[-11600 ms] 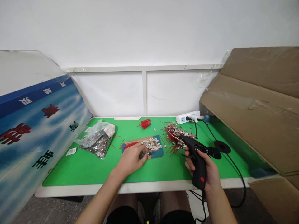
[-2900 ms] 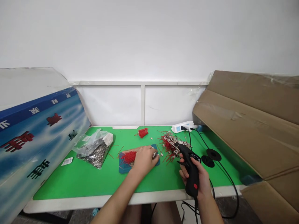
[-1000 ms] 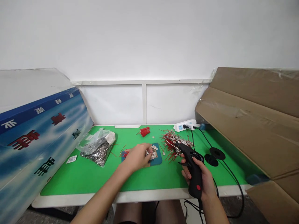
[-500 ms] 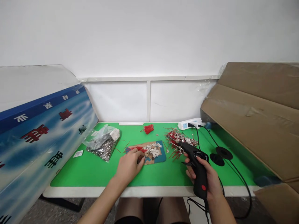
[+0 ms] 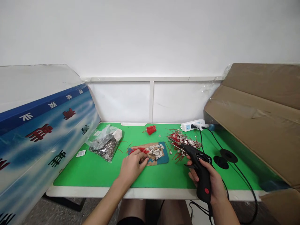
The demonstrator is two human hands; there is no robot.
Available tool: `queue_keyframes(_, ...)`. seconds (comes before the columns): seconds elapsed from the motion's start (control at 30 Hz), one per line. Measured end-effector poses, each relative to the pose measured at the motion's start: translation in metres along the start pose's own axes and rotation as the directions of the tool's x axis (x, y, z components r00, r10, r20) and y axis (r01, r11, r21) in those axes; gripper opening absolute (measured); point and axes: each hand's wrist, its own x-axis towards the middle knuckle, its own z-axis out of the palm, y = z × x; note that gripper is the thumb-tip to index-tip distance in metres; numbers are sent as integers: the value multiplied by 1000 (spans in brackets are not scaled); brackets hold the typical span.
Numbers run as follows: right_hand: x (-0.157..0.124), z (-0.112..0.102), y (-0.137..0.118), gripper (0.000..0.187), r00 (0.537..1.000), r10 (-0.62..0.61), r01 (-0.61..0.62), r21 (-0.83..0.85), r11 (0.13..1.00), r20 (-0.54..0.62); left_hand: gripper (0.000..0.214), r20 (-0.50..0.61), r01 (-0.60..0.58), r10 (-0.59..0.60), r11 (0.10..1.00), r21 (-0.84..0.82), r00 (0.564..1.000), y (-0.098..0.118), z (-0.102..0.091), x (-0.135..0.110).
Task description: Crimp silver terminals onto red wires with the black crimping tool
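Note:
My right hand (image 5: 211,182) is wrapped round the grip of a black soldering gun (image 5: 199,170) whose metal tip points up-left into a pile of red wires with metal terminals (image 5: 184,144). My left hand (image 5: 132,166) rests on the green mat, fingers curled in a pinch at the near left edge of a blue-and-brown pad (image 5: 152,153). The pad carries small silver metal pieces (image 5: 156,151) and a bundle of red wires (image 5: 138,150). What the fingers pinch is too small to see.
A clear bag of metal parts (image 5: 105,145) lies at the left, a small red wire bundle (image 5: 151,129) at the back. A white power strip (image 5: 195,125) and black cables run right. A blue printed box (image 5: 35,137) leans left, cardboard (image 5: 257,115) right.
My left hand pulled back from the pad's middle to its near left edge. The camera shifted slightly; the right hand keeps holding the soldering gun in the same pose.

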Motion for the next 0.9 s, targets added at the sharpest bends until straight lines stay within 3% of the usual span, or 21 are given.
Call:
queue_keyframes(0.17,1,2,-1,38,1000,31,-31,-28,999,-6,22,-111,-5,8,1000,28,994,-17,-9,-4)
queue_keyframes(0.33,-1,11,-2,43,997,55,-57,-41,998,-58,16,-121,14,-12,1000,17,993,-32,-11,-4)
queue_keyframes(0.63,0,11,-1,42,997,58,-62,-75,995,-57,19,-197,-42,6,983,-179,980,-36,-10,-1)
queue_keyframes(0.73,1,11,0,41,998,54,-58,-106,993,-45,21,-247,-96,53,982,-164,968,-35,-14,-5)
queue_keyframes(0.9,0,12,0,45,997,64,-70,-141,988,-44,20,-165,-105,87,989,-102,982,-33,-17,-18)
